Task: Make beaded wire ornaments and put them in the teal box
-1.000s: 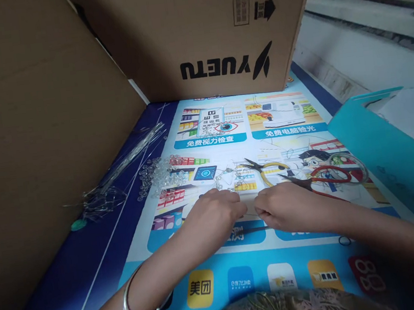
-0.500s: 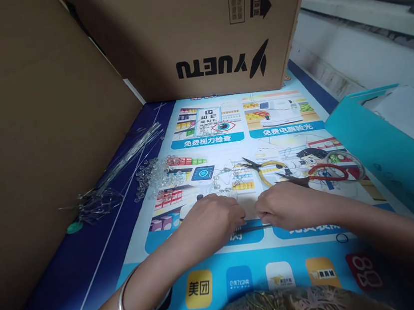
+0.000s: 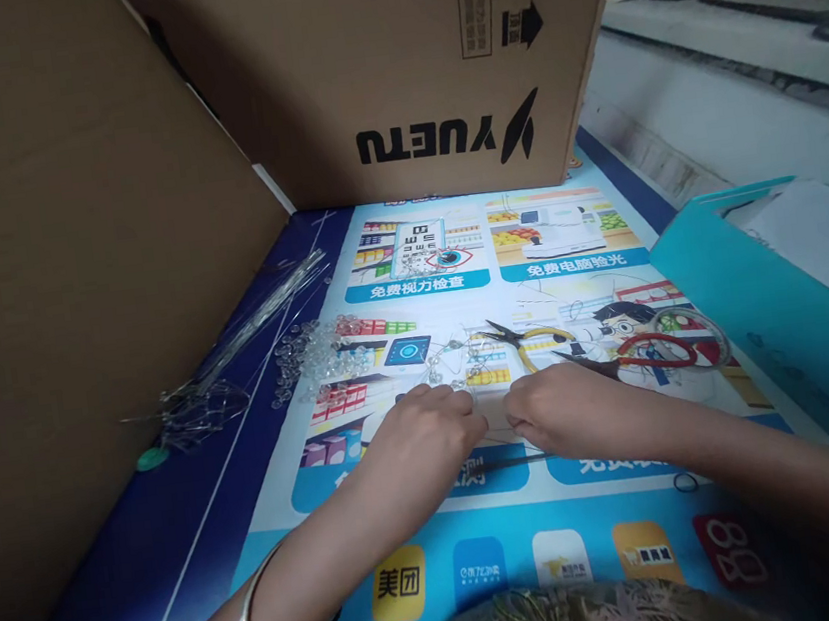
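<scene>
Both hands meet knuckle to knuckle at the centre of the frame: the left hand (image 3: 430,435) and right hand (image 3: 568,418) curl their fingertips around something thin between them, probably a fine wire (image 3: 496,429), though what they pinch cannot be told for certain. It looks like a bending or threading step; the next move calls for a steady, small pull. Just above lie clear beads (image 3: 314,355), yellow-handled pliers (image 3: 531,341) and red scissors (image 3: 643,355). All rest on a printed poster (image 3: 571,231), walled by cardboard boxes (image 3: 391,61).
</scene>
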A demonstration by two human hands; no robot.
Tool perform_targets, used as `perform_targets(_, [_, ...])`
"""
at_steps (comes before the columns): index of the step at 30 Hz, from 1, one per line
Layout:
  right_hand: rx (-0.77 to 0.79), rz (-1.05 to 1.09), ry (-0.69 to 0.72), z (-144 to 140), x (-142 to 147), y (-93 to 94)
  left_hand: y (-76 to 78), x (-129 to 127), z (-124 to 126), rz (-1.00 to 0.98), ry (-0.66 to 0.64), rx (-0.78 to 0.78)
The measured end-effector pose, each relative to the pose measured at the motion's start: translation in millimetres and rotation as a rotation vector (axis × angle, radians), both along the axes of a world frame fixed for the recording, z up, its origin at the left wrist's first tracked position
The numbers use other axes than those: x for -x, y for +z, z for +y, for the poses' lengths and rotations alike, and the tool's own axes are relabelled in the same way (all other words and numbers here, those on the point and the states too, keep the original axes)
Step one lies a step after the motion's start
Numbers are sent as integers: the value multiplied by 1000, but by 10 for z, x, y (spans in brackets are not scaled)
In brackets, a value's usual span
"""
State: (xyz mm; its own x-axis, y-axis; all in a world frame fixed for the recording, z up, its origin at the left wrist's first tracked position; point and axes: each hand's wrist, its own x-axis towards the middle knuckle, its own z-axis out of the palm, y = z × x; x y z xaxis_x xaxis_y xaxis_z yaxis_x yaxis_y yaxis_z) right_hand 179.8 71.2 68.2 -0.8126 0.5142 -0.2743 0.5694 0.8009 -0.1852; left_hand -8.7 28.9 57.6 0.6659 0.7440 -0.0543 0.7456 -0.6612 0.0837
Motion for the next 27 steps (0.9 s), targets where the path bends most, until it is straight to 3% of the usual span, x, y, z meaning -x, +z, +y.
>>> perform_targets(8, [-113,25,-54,93,96,22,50,15,6,65,104,-86])
perform_targets(16, [-131,145,-111,232,78,-75,-84,131,168,-214,234,-6])
perform_targets(23, [160,354,-278,255,31,-85,-177,167,260,-650,404,248])
perform_targets(27, [532,577,-471,266,55,-160,-297,163,290,-988,570,530])
